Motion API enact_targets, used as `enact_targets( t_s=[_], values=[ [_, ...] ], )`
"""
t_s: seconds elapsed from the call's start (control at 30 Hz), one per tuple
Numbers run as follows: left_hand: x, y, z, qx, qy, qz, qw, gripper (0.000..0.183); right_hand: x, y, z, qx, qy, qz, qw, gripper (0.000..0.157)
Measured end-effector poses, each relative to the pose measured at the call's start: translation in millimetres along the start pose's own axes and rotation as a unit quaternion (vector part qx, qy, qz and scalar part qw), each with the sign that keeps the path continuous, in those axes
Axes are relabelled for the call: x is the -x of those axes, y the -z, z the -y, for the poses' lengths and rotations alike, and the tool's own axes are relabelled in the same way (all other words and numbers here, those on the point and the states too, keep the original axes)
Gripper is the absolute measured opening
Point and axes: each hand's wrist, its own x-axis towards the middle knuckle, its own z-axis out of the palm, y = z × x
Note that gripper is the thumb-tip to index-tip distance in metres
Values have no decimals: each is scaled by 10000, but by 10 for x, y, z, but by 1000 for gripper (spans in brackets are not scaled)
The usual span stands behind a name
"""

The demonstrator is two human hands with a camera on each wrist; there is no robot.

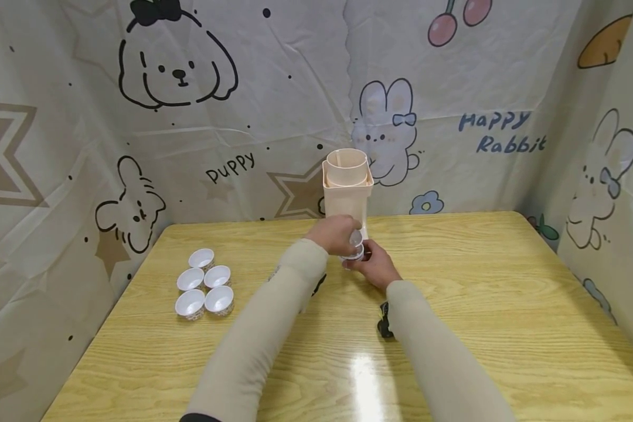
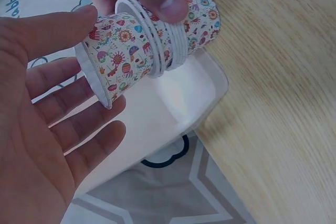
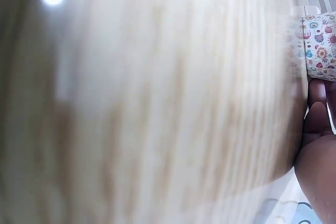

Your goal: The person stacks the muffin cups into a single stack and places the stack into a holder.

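Observation:
In the left wrist view, a flower-printed paper cup lies end to end with a short stack of matching paper cups, their white rims together. My left hand is around the single cup, its thumb on the printed side and its fingers behind the end. My right hand holds the stack, with its thumb pressing by the rims. In the right wrist view only part of a printed cup and some fingers show. Directly behind the hands stands a cream plastic holder with a round top opening.
Several white-lined paper cups stand upright in a cluster on the left of the wooden table. A printed cloth hangs along the back and sides. A small black object shows beside the right forearm.

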Motion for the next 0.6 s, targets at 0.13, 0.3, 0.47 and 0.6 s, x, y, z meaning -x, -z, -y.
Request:
enact_targets(
  t_s=[0.13, 0.3, 0.47, 0.6],
  values=[
    [-5, -23, 13, -34, 49, 14, 10000, 41, 7, 3, 14, -40, 21, 22, 10000, 56],
    [-19, -36, 6, 59, 74, 112, 9999, 46, 17, 20, 21, -47, 31, 11, 10000, 57],
    [-22, -51, 1, 67, 90, 73, 9999, 47, 3, 27, 10, 8, 101, -13, 9999, 56],
    [-4, -88, 5, -196, 103, -64, 9997, 44, -11, 20, -5, 67, 195, 21, 9998, 55]
  ],
)
